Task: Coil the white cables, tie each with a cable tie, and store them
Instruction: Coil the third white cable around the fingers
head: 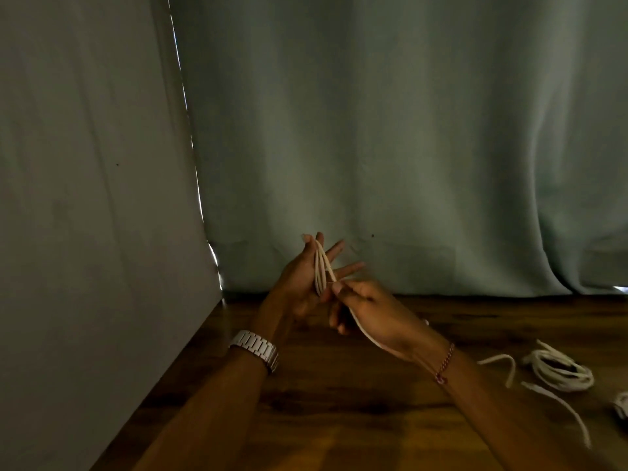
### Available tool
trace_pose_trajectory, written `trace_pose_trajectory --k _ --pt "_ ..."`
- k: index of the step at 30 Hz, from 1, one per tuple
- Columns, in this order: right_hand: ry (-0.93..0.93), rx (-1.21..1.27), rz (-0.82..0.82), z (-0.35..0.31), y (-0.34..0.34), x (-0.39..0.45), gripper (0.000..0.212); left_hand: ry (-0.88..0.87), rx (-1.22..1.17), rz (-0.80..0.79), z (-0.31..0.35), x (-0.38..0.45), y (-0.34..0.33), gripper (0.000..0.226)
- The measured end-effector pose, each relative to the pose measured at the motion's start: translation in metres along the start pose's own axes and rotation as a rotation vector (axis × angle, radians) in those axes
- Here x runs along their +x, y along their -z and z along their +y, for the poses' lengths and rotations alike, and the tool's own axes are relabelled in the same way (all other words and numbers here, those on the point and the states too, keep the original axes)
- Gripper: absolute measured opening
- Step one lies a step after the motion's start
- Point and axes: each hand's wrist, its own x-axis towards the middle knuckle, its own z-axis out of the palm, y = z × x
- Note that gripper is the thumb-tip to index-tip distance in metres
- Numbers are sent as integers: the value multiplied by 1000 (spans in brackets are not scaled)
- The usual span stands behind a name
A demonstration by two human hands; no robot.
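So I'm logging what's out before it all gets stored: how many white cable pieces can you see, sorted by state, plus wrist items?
Cable being looped round the left hand, fed by the right hand: 1
Coiled cable bundle on the table: 1
Loose white strands: 2
Partly cropped white item: 1
Wristwatch: 1
Bracelet: 1
Total: 7

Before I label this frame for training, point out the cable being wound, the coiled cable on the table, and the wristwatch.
wound cable (pixel 321 270), head view, loops across the left palm.
coiled cable (pixel 560 370), head view, bundle's middle strands.
wristwatch (pixel 256 348), head view, metal band.
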Motion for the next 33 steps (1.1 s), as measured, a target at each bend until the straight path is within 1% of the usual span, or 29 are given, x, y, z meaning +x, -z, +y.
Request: trace_pose_trajectory --k 2,5,8,10,11,14,16,19,20,21,24,27,29,31,33 --pt "-46 -186 -65 7 -2 -2 35 -18 -36 -8 -4 1 2 59" --pt "-113 -551 -163 19 -5 -7 36 -46 -101 -22 -8 1 8 59" --pt "-73 -805 -253 40 -6 -8 30 -72 -92 -9 -3 -1 11 61" --pt "-33 -898 -272 49 6 0 28 -57 19 17 1 -2 10 66" --pt "-51 -914 -295 52 14 8 28 -34 79 31 1 -4 9 68" --pt "-100 -838 -366 47 37 26 27 40 217 -11 -2 -10 3 70" --pt "-98 -887 -328 40 51 37 24 80 254 -57 -6 -15 -3 68" --pt "-15 -1214 -139 28 69 56 24 191 189 -175 -10 -23 -10 65" --pt "15 -1235 -79 27 75 61 20 229 157 -236 -11 -24 -9 63" --pt "41 -1202 -57 27 81 65 16 263 137 -300 -12 -25 -8 61" --pt "39 -1037 -175 28 96 68 17 329 170 -415 -18 -24 -3 62" --pt "34 -1086 -227 24 101 69 16 403 168 -437 -27 -22 1 68" --pt "59 -1123 -180 26 100 73 16 422 169 -444 -30 -19 4 70" --pt "99 -1067 -110 26 99 74 20 437 156 -438 -32 -19 5 70" --pt "157 -1013 -52 27 104 75 10 456 144 -391 -34 -19 8 74"
